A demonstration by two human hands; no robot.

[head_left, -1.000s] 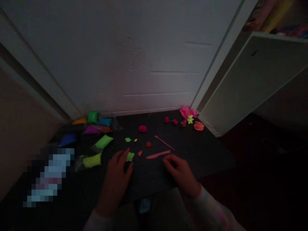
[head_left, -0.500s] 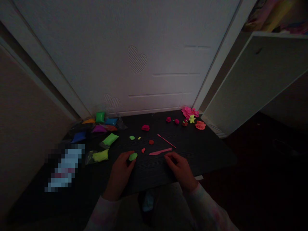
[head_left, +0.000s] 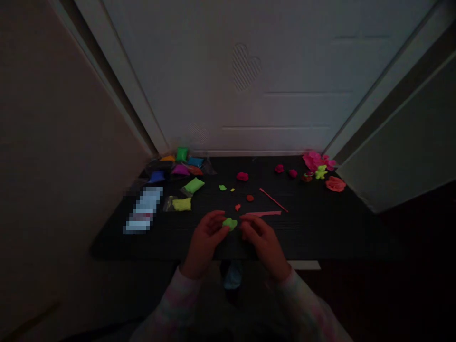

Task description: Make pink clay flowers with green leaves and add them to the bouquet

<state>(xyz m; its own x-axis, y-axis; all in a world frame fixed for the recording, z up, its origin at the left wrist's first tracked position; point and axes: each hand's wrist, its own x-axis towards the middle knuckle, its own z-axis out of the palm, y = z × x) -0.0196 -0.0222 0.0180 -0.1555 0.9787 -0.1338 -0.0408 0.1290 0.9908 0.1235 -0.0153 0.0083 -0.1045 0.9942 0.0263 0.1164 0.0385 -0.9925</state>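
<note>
In dim light, my left hand (head_left: 205, 240) pinches a small green lump of clay (head_left: 230, 223) at its fingertips, just above the near part of a dark table (head_left: 320, 228). My right hand (head_left: 261, 240) has come up beside it, its curled fingers touching the same lump from the right. Just behind my right fingers lies a flat pink plastic knife (head_left: 265, 214). A thin pink stick tool (head_left: 273, 200) lies farther back. Small red bits (head_left: 238, 207) and green bits (head_left: 223, 187) of clay dot the table behind my hands.
Several bags of coloured clay (head_left: 181, 167) sit at the back left, two yellow-green ones (head_left: 182, 204) nearer. Pink, yellow and orange clay shapes (head_left: 320, 166) lie at the back right. A white door (head_left: 249, 71) stands behind the table, a cabinet panel (head_left: 402, 142) at right.
My left hand lifted the green lump off the table and brought it toward the middle. My right hand moved left to meet it. The camera view shifted left and down.
</note>
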